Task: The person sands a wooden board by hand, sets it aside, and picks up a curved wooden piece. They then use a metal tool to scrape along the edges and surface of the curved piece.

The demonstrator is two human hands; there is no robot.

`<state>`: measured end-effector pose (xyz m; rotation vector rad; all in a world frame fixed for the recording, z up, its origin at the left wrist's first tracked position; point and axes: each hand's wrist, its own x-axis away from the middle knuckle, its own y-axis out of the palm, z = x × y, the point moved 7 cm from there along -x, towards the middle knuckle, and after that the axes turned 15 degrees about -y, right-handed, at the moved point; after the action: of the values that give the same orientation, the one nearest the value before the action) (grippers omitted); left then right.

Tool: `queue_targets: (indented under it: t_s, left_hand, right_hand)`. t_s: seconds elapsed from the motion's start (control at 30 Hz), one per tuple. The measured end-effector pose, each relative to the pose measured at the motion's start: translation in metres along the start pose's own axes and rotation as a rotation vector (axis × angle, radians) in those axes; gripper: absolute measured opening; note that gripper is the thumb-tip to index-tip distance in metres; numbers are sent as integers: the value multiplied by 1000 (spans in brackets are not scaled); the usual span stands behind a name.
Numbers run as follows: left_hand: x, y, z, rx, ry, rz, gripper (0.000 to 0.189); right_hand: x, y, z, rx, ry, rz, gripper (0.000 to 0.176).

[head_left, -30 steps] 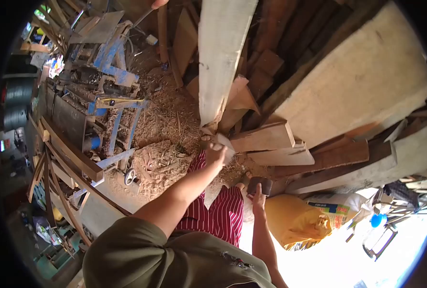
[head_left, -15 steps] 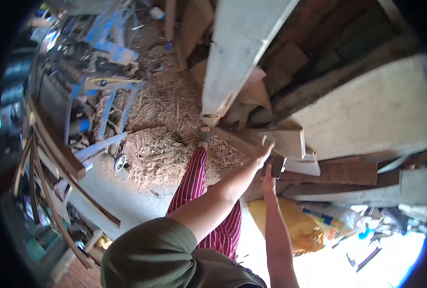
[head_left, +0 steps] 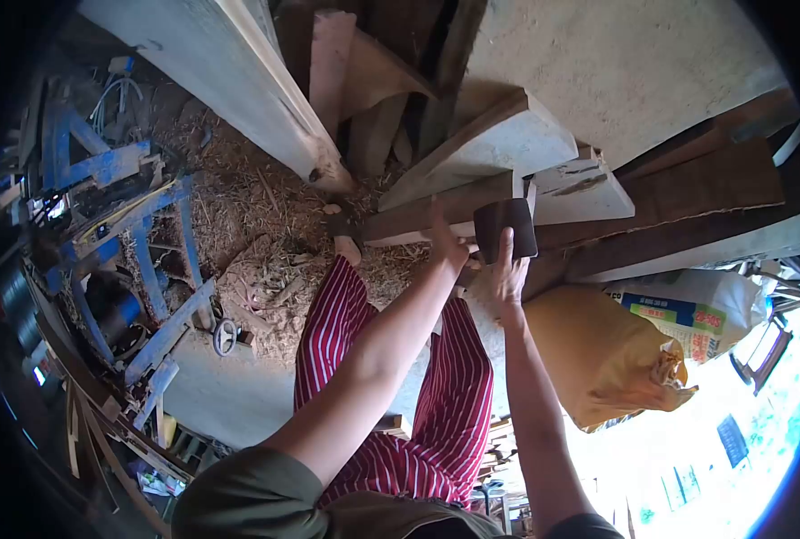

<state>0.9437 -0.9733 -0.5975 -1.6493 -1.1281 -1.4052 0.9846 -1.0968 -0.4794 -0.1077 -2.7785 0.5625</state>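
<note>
My right hand (head_left: 508, 280) grips a dark, flat, rectangular piece (head_left: 506, 230), with the thumb laid on its face. Just left of that piece is my left hand (head_left: 447, 242), fingers apart and somewhat blurred, with nothing seen in it. Whether its fingertips touch the dark piece is hard to tell. Behind both hands a thick wooden board (head_left: 472, 205) lies with its end near the dark piece, and a pale board (head_left: 589, 193) rests beside it.
A large beam (head_left: 238, 72) slants down at the upper left. Wood shavings (head_left: 265, 225) cover the floor. Blue-painted frames (head_left: 148, 260) and a small handwheel (head_left: 226, 337) stand at left. A yellow sack (head_left: 589, 350) and a printed white sack (head_left: 688, 310) lie at right.
The view has turned and shifted. My hands appear higher and my left hand further left, apart from the dark piece, whose broad face now shows. My right hand still holds it.
</note>
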Motion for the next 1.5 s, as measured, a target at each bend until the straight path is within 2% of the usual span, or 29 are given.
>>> queue_targets:
  t_s: [0.1, 0.23, 0.27, 0.3, 0.4, 0.43, 0.47, 0.5, 0.6, 0.7, 0.77, 0.8, 0.87, 0.9, 0.97, 1.0, 1.07, 1.1, 1.17, 1.23, 1.27, 1.3, 1.33, 1.37, 1.43, 1.47, 1.5]
  left_hand:
    - [-37, 34, -10, 213, -188, -488, 78]
    - [-79, 13, -13, 283, -30, -385, 73]
    - [-78, 11, -7, 235, -77, -463, 73]
    - [-60, 14, 1, 187, -123, -545, 73]
    - [39, -11, 27, 186, -103, -509, 74]
    - [56, -24, 46, 38, 37, -649, 78]
    - [76, -33, 61, 105, -30, -1033, 74]
    - [98, -46, 76, 84, 6, -1046, 72]
    - [122, -75, 130, 156, 14, -798, 67]
    - [126, -85, 188, 252, -40, -670, 63]
    - [118, -80, 226, 346, -98, -605, 60]
    - [111, -75, 246, 405, -140, -567, 58]
    - [92, -66, 281, 511, -243, -459, 55]
    - [74, -64, 299, 585, -326, -367, 57]
    - [50, -69, 308, 618, -297, -321, 57]
    - [51, -67, 312, 528, -231, -388, 59]
    - [60, -57, 309, 557, -264, -405, 58]
    - [70, -50, 302, 624, -347, -380, 57]
    - [92, -35, 293, 769, -514, -250, 57]
    - [109, -31, 289, 806, -555, -120, 58]
    - [110, -32, 289, 812, -532, -100, 57]
    - [110, -36, 287, 781, -489, -101, 57]
    - [111, -43, 285, 766, -453, -100, 56]
    - [116, -52, 282, 790, -463, -100, 56]
    - [134, -69, 277, 1030, -610, -143, 70]
    - [132, -77, 283, 1027, -600, -132, 70]
    - [127, -75, 293, 1098, -570, -210, 73]
  right_hand:
    - [3, 1, 5, -15, -115, 77, 63]
    - [14, 6, 10, 47, -31, 6, 60]
    - [22, 10, 2, -123, -38, 45, 60]
    - [30, 16, -8, -152, -82, -18, 56]
    - [65, 42, -62, -88, -285, -232, 48]
    - [76, 53, -85, -67, -368, -300, 46]
    - [87, 64, -108, -51, -452, -365, 44]
    - [96, 74, -130, 3, -561, -424, 43]
    - [104, 96, -167, -70, -657, -496, 39]
    - [92, 109, -185, -12, -718, -543, 40]
    - [75, 108, -185, -15, -638, -427, 38]
    - [68, 108, -166, 1, -490, -420, 36]
    - [52, 97, -151, 20, -384, -287, 34]
    - [45, 91, -146, 24, -401, -212, 35]
    - [35, 81, -140, 6, -452, -61, 38]
    - [36, 78, -139, 6, -439, -40, 38]
    - [40, 70, -125, 98, -195, -143, 42]
    - [54, 75, -69, -26, 78, -112, 48]
    - [67, 62, -100, 107, 23, -110, 43]
    - [81, 56, -102, 232, 198, -220, 45]
    - [89, 53, -103, 249, 164, -211, 53]
    - [94, 52, -104, 266, 122, -210, 62]
    - [95, 45, -120, 219, 28, -157, 65]
    - [96, 38, -120, 219, 26, -146, 65]
    - [111, 40, -99, 251, 168, -258, 65]
    - [110, 38, -101, 347, 117, -218, 65]
    - [112, 38, -97, 298, 150, -271, 64]
